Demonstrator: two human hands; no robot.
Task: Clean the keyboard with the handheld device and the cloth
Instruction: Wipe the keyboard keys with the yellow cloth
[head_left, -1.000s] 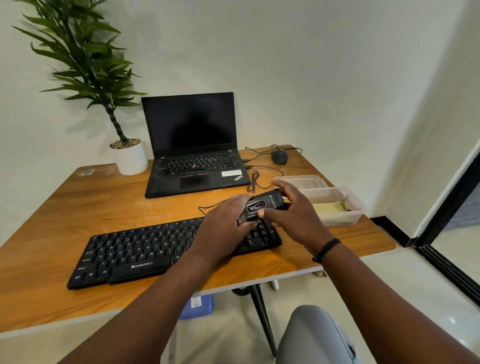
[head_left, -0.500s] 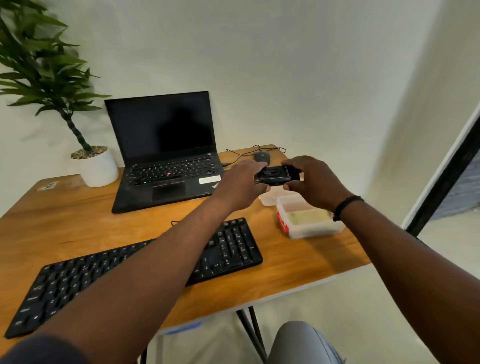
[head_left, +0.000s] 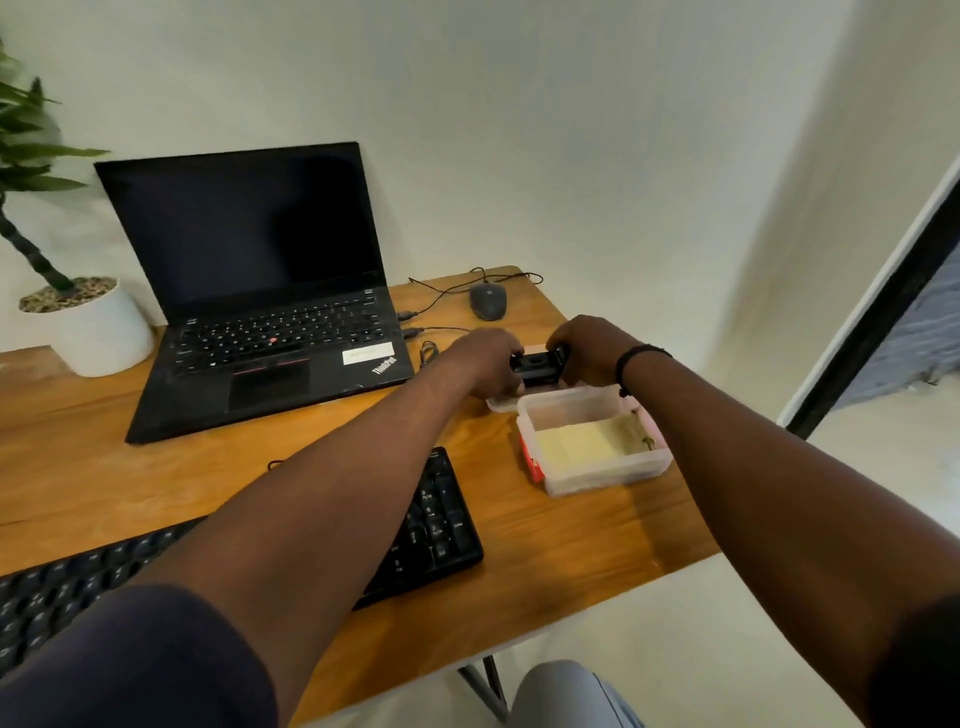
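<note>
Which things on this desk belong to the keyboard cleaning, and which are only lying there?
For the job:
black handheld device, held by left hand and right hand
keyboard
yellow cloth in clear container

Lying about:
laptop
mouse
potted plant
container lid

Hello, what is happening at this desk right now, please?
A person holds a small black handheld device between the left hand and right hand, above a lid behind the clear plastic box with the yellow cloth. The keyboard lies untouched on the desk's near side.
</note>
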